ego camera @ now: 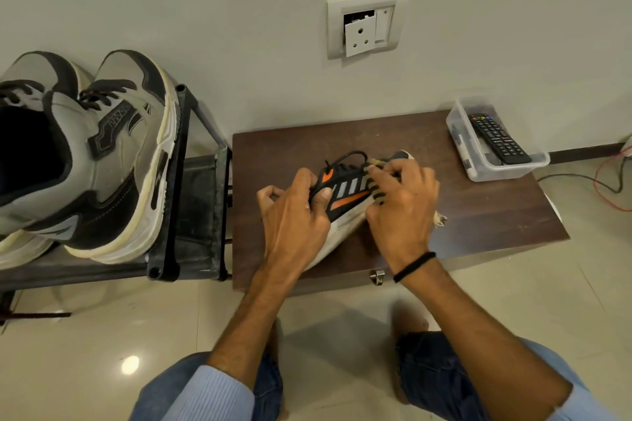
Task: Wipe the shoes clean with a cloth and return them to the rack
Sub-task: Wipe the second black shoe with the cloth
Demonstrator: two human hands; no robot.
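Note:
A black shoe with grey stripes, orange accents and a white sole lies tilted on the low brown table. My left hand grips its heel end, thumb curled over the collar. My right hand presses a bunched, dirty beige cloth against the shoe's side near the toe; a frayed end of the cloth sticks out under my palm. A pair of grey and black sneakers stands on the dark metal shoe rack at the left.
A clear plastic box holding a black remote sits on the table's far right corner. A wall socket hangs loose above. Red and black wires trail on the tiled floor at the right. My knees are below the table.

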